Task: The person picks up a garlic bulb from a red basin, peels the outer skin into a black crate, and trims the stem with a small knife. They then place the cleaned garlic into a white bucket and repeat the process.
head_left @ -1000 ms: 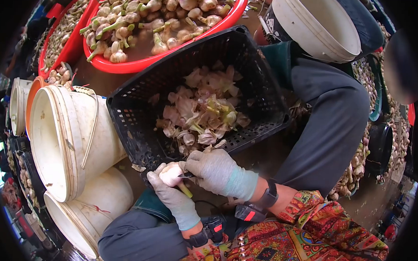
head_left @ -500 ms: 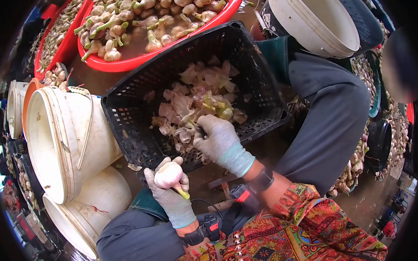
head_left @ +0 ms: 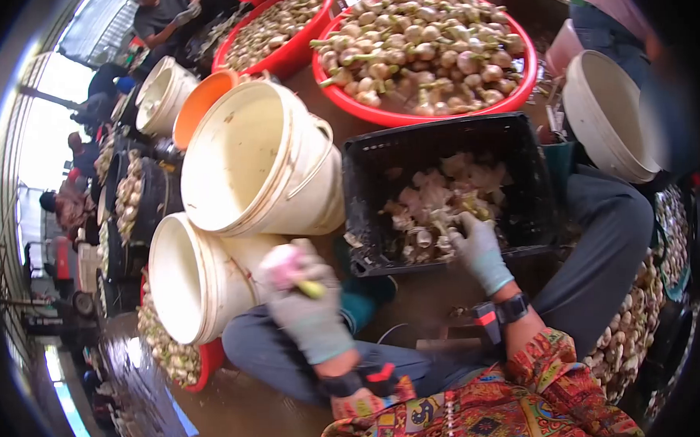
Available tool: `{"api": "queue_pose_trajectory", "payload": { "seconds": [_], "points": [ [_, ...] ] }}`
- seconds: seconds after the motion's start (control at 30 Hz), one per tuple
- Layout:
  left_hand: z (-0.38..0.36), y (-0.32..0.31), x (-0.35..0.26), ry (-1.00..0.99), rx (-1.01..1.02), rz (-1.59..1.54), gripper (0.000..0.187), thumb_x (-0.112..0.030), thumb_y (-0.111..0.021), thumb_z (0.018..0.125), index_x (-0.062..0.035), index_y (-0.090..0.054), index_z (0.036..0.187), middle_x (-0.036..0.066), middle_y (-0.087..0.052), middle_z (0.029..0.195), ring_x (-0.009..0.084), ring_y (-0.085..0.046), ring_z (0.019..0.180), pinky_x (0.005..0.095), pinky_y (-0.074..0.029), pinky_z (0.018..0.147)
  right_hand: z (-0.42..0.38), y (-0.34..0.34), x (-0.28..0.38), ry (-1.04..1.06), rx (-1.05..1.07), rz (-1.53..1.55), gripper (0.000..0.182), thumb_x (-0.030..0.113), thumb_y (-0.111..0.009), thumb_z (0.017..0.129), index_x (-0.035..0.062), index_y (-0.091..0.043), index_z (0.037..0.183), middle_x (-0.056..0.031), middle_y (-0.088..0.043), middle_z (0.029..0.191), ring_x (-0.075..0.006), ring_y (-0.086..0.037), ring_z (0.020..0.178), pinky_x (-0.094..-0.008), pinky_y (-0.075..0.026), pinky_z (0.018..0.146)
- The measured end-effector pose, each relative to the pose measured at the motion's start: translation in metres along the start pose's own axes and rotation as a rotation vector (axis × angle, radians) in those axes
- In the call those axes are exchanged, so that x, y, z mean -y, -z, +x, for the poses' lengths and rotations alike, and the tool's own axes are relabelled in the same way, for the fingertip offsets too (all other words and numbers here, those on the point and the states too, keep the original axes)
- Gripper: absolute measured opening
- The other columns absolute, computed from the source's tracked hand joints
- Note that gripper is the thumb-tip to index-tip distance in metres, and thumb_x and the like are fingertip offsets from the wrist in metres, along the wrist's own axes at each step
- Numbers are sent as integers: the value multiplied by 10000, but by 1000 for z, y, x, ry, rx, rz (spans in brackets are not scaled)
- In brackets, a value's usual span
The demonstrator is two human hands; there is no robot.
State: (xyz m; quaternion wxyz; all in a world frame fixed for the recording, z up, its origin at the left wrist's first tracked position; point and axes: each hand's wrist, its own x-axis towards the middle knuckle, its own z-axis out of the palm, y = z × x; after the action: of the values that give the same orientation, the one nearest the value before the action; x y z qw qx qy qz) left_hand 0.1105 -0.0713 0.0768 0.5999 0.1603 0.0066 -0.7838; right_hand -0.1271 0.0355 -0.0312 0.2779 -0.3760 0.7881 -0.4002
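My left hand [head_left: 308, 313], in a grey-white glove and smeared by motion, is closed around a garlic bulb [head_left: 284, 267] with a short green stem. It is beside the white buckets, above my left knee. My right hand [head_left: 478, 251], gloved the same way, reaches over the near side of a black plastic crate [head_left: 453, 130]. Its fingers are bent and a little apart, just over the loose garlic skins [head_left: 443, 202] inside. Nothing shows between those fingers.
Left of the crate, a white bucket [head_left: 305, 171] lies tipped above another white bucket [head_left: 180, 278]. An orange bucket [head_left: 203, 105] stands behind. A red basin [head_left: 531, 71] heaped with garlic is beyond the crate. Another white bucket [head_left: 612, 112] is at right. People sit at upper left.
My left hand has carried the garlic bulb left, from the crate's corner to beside the buckets. The view has turned left. My right hand remains over the skins, its fingers loosened.
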Motion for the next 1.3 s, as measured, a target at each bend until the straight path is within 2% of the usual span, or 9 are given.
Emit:
{"api": "queue_pose_trajectory", "payload": {
  "seconds": [0.07,0.13,0.33,0.5,0.6,0.73,0.9,1.0,1.3],
  "points": [
    [25,-5,-59,-64,334,-214,612,-142,-554,896,56,-247,1386,192,-558,1118,248,-591,853,341,-534,797,-5,-1,1,66,-34,-11,179,151,-621,817,33,-597,949,-228,-633,825,-410,-612,816,-461,-490,707],
    [36,-45,-60,-333,191,-167,707,-162,-535,907,105,-127,1418,245,-363,1391,277,-509,1151,389,-505,915,-4,-5,2,57,-18,-18,189,185,-615,825,37,-576,934,-230,-627,812,-425,-601,801,-487,-480,708],
    [139,-102,108,29,374,1046,389,-294,-442,977,-7,-556,1214,156,-616,1149,202,-624,886,283,-507,722,1,-6,2,10,8,127,196,228,-572,875,37,-534,895,-239,-604,792,-432,-589,780,-503,-466,684],
    [291,-54,245,374,905,2111,298,-111,-598,830,-30,-617,1116,69,-632,1015,136,-582,851,262,-493,709,12,10,-8,-135,66,187,175,216,-560,884,61,-561,967,-215,-620,811,-412,-600,787,-477,-485,696],
    [348,-3,284,626,1197,2515,541,-269,-682,744,-36,-560,1217,191,-617,1111,280,-596,1005,347,-467,886,23,25,-8,-189,66,315,252,230,-584,871,12,-573,995,-226,-610,857,-424,-586,824,-474,-477,717],
    [367,11,297,826,1136,2719,549,-304,-671,755,-28,-553,1214,169,-627,1072,255,-607,950,339,-486,834,34,35,-7,-316,90,406,240,246,-572,885,8,-549,906,-230,-594,782,-425,-586,766,-470,-472,672],
    [314,-34,273,795,732,2013,402,-337,-516,961,-4,-525,1186,79,-640,910,149,-584,672,272,-475,559,28,42,-4,-256,17,457,252,263,-562,898,13,-548,873,-225,-585,743,-422,-585,735,-454,-470,644],
    [233,-51,240,697,361,1405,507,-476,-447,962,-20,-532,1167,129,-652,949,166,-585,543,198,-402,384,23,52,6,-61,-49,544,297,296,-523,932,69,-571,1116,-214,-632,815,-410,-611,779,-462,-482,663],
    [22,12,142,374,18,897,562,-489,-500,940,10,-520,1195,101,-621,909,134,-535,541,201,-397,415,-17,43,31,249,102,128,506,316,-464,948,177,-342,1419,-218,-651,835,-401,-621,702,-490,-482,609]
  ]
}}
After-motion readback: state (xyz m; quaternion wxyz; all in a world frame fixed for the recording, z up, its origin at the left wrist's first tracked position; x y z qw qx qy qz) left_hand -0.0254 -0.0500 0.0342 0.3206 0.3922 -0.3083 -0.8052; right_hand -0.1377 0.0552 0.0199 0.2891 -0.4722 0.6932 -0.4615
